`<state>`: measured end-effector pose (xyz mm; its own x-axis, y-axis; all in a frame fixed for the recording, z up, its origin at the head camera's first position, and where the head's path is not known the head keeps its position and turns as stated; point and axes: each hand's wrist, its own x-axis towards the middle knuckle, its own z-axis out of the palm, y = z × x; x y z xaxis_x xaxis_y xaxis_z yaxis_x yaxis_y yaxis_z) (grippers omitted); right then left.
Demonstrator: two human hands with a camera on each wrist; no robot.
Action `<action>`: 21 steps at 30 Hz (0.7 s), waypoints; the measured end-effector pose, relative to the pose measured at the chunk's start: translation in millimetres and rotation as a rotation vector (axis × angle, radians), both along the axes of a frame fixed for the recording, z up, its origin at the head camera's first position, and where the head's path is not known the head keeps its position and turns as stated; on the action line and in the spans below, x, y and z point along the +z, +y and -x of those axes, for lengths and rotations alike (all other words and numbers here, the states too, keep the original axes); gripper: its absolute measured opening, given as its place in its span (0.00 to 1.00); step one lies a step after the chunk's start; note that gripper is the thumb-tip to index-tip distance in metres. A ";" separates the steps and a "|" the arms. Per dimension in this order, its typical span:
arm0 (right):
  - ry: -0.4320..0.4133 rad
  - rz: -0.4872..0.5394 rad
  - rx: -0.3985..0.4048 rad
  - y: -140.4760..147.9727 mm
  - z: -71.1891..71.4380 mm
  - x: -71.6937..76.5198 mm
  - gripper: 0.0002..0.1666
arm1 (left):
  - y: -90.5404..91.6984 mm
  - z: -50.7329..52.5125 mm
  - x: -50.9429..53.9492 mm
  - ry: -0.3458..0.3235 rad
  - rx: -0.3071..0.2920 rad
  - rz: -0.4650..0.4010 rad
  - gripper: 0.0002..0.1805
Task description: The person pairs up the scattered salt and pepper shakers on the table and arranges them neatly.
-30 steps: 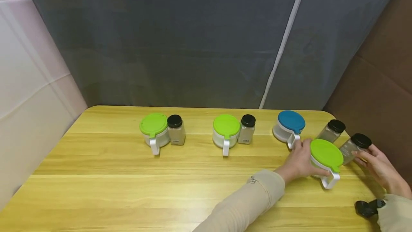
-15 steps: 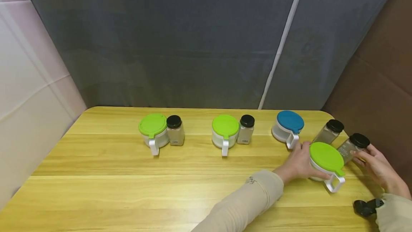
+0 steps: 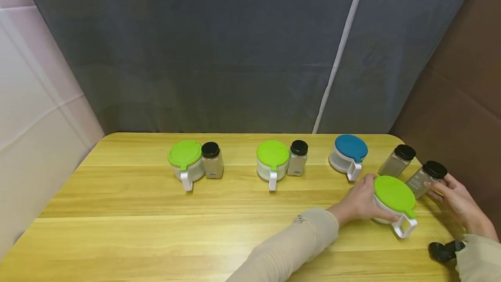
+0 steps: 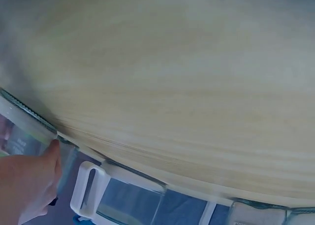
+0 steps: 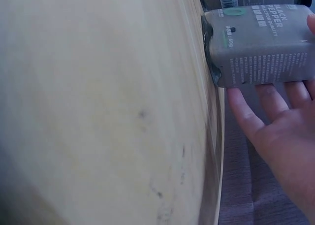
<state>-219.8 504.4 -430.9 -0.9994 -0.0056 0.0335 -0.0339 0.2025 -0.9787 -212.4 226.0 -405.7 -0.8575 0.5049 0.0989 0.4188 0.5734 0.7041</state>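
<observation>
At the table's right side, my left hand (image 3: 362, 199) grips a white jar with a green lid (image 3: 394, 193), its handle pointing toward the front right. Just beyond it my right hand (image 3: 463, 206) holds a black-capped pepper jar (image 3: 420, 182) between thumb and fingers. In the right wrist view the same pepper jar (image 5: 266, 45) stands on the table, with the fingers of my right hand (image 5: 285, 121) along its side. The left wrist view shows my left hand (image 4: 32, 185) at the lower left, near a clear jar with a white handle (image 4: 88, 188).
Behind stand a blue-lidded jar (image 3: 346, 156) and another black-capped jar (image 3: 396, 162). Farther left are two green-lidded jars (image 3: 272, 160) (image 3: 186, 160), each beside a black-capped jar (image 3: 297, 160) (image 3: 212, 162). A black object (image 3: 442, 251) lies by the right sleeve.
The green-lidded jar in my left hand has shifted slightly toward the front, its handle turned a little to the right. My right hand keeps its hold on the pepper jar. The view has shifted slightly.
</observation>
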 end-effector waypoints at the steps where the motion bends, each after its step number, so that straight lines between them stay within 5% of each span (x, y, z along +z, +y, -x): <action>1: -0.003 -0.011 -0.007 0.1 0.0 -0.1 0.26 | -0.7 -0.4 0.0 0.002 -0.003 0.002 0.49; 11: 0.032 -0.081 -0.051 -0.6 -5.6 9.6 0.25 | -10.8 -2.9 -0.8 -0.029 -0.024 -0.025 0.52; 21: 0.051 -0.198 -0.097 41.8 10.9 -13.6 0.22 | -25.4 -1.8 2.2 -0.014 -0.109 -0.087 0.52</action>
